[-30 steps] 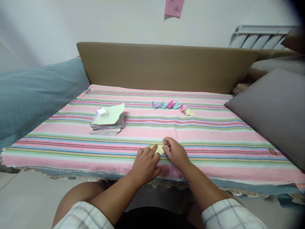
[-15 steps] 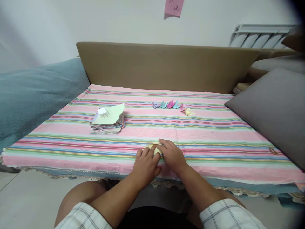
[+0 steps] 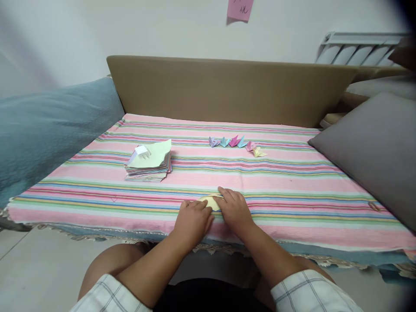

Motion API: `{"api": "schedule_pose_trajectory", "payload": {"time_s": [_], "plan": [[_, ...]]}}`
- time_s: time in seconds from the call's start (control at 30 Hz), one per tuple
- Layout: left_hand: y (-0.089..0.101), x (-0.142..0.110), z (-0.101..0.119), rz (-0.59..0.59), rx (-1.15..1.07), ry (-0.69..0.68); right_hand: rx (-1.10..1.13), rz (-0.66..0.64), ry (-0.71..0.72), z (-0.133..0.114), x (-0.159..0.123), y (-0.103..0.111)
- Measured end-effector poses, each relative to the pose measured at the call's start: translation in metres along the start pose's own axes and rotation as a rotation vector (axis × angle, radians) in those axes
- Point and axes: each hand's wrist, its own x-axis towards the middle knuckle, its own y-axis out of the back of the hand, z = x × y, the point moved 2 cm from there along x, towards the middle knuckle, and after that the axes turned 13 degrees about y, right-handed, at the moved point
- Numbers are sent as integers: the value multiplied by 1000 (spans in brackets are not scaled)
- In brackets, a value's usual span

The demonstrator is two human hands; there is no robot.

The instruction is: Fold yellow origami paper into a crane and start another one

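Observation:
A small piece of folded pale yellow paper (image 3: pixel 212 202) lies on the striped cloth near its front edge, between my hands. My left hand (image 3: pixel 194 219) is at the paper's left side, its fingers bent and pressed together over that edge. From the right, my right hand (image 3: pixel 234 210) holds the paper down, thumb on top of it and the other fingers reaching past its far edge. The fingers hide both ends of the paper, so its full shape cannot be seen.
A stack of coloured paper sheets (image 3: pixel 147 169) with a white plug adapter (image 3: pixel 142 151) on top is at left. Several small folded paper pieces (image 3: pixel 234 141) form a row farther back. A grey cushion (image 3: pixel 373 147) leans at right; a brown backrest (image 3: pixel 227 91) stands behind.
My left hand has slid left and its fingers have drawn back, showing more of the yellow paper. My right hand stays nearly in place. The view has shifted slightly.

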Motion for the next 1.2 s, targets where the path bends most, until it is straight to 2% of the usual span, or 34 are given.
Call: {"api": "schedule_pose_trajectory", "payload": {"time_s": [0.1,0.27,0.5,0.73,0.97,1.2], "plan": [[0,11,-9,38,-29,45,-1,-1,-12,0,0,0],[-7,24,-11,248,-55,84,8,9,-27,-1,0,1],[-24,28,-8,107,-143,97,6,70,-37,-1,-1,-1],[-28,27,-9,129,-109,60,-13,96,-39,-3,0,1],[-29,27,-8,146,-48,-5,3,202,-44,-1,0,6],[-28,27,-8,163,-68,8,10,166,-73,0,-1,5]]}}
